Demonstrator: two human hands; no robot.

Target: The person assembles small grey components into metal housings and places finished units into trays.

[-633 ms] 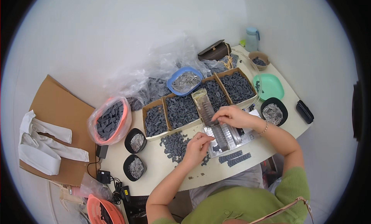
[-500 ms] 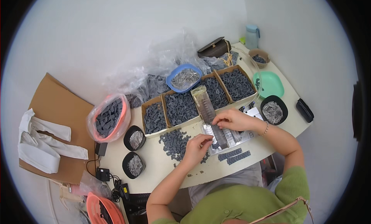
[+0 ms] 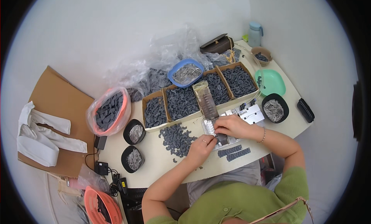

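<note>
My left hand and my right hand meet over a silver metal fixture near the table's front edge. Both hands have their fingertips pinched together at its slotted left part. Whatever they hold is too small and too covered to make out. Behind my fingers a long clear-topped channel slants up from the fixture onto the box rim. A heap of small dark grey plastic pieces lies left of my left hand. Two flat rows of such pieces rest just in front of the fixture.
A divided cardboard box of grey pieces spans the table, with a blue bowl of metal pins on it. Black bowls of pins stand right and left. A green plate and a pink basket flank the box.
My hands have drawn closer together over the fixture. The left hand has shifted right and the right hand slightly down. The whole view has tilted a little.
</note>
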